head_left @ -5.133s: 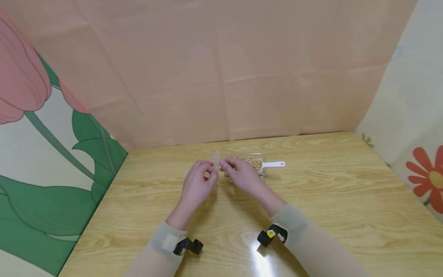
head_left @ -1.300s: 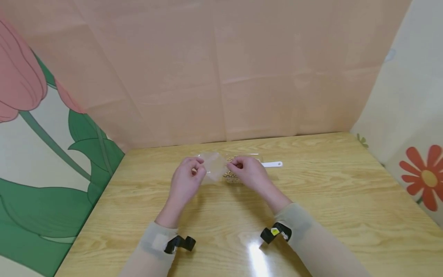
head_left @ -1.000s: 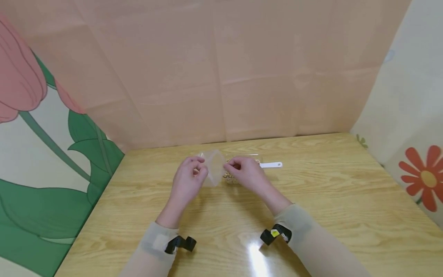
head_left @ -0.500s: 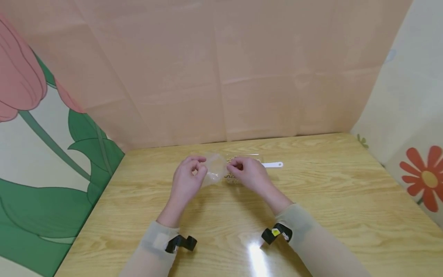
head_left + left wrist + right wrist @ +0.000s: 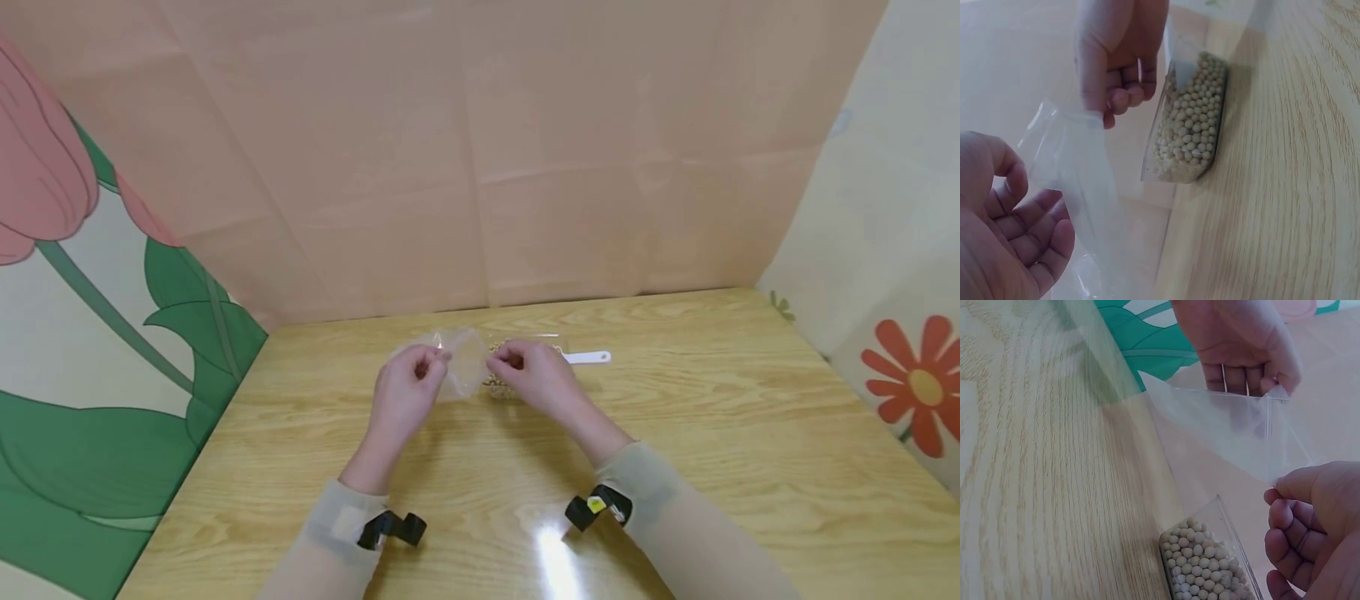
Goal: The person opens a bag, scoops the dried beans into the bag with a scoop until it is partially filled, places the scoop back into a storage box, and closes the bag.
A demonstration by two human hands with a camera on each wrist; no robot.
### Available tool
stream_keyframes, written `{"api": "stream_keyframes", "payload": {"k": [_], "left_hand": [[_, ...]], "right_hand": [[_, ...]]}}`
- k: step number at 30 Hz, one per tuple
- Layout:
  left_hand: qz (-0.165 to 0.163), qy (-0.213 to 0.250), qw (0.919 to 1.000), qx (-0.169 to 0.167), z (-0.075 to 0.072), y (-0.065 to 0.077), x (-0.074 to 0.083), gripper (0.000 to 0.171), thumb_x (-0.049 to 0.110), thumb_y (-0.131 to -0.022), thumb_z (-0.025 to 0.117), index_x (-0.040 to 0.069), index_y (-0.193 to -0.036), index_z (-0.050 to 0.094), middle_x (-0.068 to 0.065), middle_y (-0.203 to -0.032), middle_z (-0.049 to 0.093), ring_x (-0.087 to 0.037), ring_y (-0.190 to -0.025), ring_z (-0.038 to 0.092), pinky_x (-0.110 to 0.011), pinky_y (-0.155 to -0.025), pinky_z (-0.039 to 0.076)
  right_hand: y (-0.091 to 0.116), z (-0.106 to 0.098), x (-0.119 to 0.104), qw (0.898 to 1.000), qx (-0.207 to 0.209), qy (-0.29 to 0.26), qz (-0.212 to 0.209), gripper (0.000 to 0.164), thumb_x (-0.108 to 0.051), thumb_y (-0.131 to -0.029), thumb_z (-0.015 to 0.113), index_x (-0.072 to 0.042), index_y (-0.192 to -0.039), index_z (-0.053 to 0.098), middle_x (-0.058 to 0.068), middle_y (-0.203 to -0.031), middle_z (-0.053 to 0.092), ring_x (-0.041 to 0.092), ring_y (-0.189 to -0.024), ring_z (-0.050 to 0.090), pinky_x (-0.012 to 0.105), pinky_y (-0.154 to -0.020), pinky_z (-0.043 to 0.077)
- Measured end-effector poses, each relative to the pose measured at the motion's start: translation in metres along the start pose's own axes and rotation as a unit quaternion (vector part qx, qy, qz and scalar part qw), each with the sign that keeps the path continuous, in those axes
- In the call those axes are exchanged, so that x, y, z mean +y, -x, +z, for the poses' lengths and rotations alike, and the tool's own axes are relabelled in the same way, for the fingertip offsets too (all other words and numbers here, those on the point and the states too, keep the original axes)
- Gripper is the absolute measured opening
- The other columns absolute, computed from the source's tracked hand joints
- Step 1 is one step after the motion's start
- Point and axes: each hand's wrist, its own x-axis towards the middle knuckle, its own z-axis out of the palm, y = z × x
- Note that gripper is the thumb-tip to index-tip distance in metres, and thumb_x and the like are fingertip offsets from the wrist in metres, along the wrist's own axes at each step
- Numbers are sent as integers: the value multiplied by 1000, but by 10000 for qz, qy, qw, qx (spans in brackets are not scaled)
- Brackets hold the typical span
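A clear bag (image 5: 467,362) is pinched by curled fingers of the left hand (image 5: 405,379) and right hand (image 5: 536,371), left of the bean box (image 5: 1217,515); the hands are held farther apart than five seconds ago. The box is borne by a wood-grained table (image 5: 480,517), backed by pink sheeting (image 5: 480,167).

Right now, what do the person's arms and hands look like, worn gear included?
Left hand and right hand ungloved. Long beige sleeves, greyer cuffs. Boxy black cameras at both wrists; the right one shows a yellow mark.
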Motion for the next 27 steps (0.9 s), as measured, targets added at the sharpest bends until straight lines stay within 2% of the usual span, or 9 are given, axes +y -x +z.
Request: {"api": "stream_keyframes", "payload": {"k": [5, 10, 16, 19, 22, 27], "left_hand": [[-175, 8, 9998, -64, 1, 0, -1, 18, 18, -102, 66, 12, -87, 74, -1, -83, 66, -19, -72, 53, -34, -63, 44], [-303, -11, 9995, -73, 2, 0, -3, 21, 20, -102, 66, 13, -84, 74, -2, -81, 68, -21, -68, 54, -34, -58, 44], [-526, 114, 9984, -164, 5, 0, -5, 23, 22, -102, 62, 13, -84, 72, -1, -82, 72, -18, -67, 67, -33, -58, 56], [-591, 192, 9978, -217, 5, 0, -5, 23, 20, -102, 61, 11, -84, 71, -4, -89, 71, -19, -67, 70, -35, -61, 60], [-556, 144, 9981, -210, 5, 0, -5, 21, 18, -102, 62, 9, -85, 72, -7, -96, 69, -20, -68, 70, -36, -63, 61], [-236, -254, 9994, -72, 5, -1, -8, 21, 18, -102, 64, 8, -86, 73, -8, -101, 69, -23, -86, 66, -40, -77, 56]], "right_hand": [[1, 0, -2, 10000, 1, -31, 4, 19, -33, -106, 75, -16, -110, 81, -3, -96, 76, 16, -85, 66, 37, -77, 55], [3, 1, -4, 9999, -4, -103, -21, 20, -34, -108, 72, -16, -110, 81, -3, -95, 75, 17, -83, 65, 36, -72, 54], [5, 0, -7, 9998, 58, -171, -113, 20, -33, -108, 72, -15, -110, 81, -1, -92, 74, 18, -80, 63, 35, -68, 52], [6, -2, -7, 9996, 137, -134, -199, 20, -32, -108, 72, -16, -112, 82, -1, -96, 76, 17, -83, 65, 37, -70, 54], [8, -6, -8, 9992, 269, -26, -288, 19, -32, -108, 72, -17, -115, 82, -3, -101, 77, 17, -89, 68, 40, -75, 56], [11, -16, -5, 9983, 408, 144, -395, 25, -33, -108, 73, -16, -124, 80, -3, -111, 79, 21, -101, 73, 48, -86, 58]]}}
